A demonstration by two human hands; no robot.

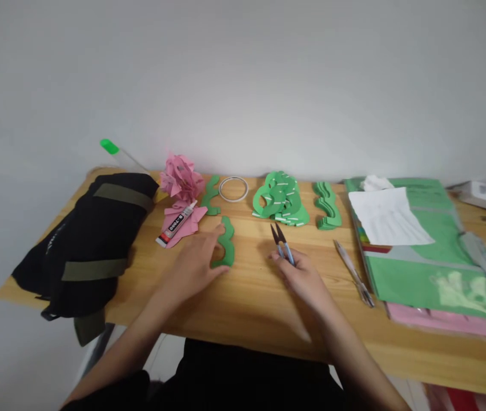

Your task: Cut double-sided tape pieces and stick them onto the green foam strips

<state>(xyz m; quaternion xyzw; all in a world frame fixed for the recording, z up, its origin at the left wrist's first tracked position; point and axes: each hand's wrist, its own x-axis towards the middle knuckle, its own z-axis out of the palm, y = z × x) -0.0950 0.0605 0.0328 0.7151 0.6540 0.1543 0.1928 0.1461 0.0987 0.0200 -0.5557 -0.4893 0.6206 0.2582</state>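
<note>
My left hand (197, 260) rests on the table with its thumb and fingers around the left side of a green wavy paper piece (227, 245), which lies flat. In my right hand (298, 274) is a pair of small blue-handled snips (283, 242), blades apart and pointing away from me. Beyond the snips lies a pile of green paper shapes with white strips (281, 197). Another green piece (212, 194) sits beside a white ring (233, 189). A stack of green wavy pieces (327, 206) lies further right.
Pink paper flowers (181, 180) and a glue tube (176, 224) lie left of centre. A black bag (92, 245) covers the table's left end. Right of the pen-like tool (354, 273) are green sheets (426, 279) and white paper (388, 217). A wall stands behind.
</note>
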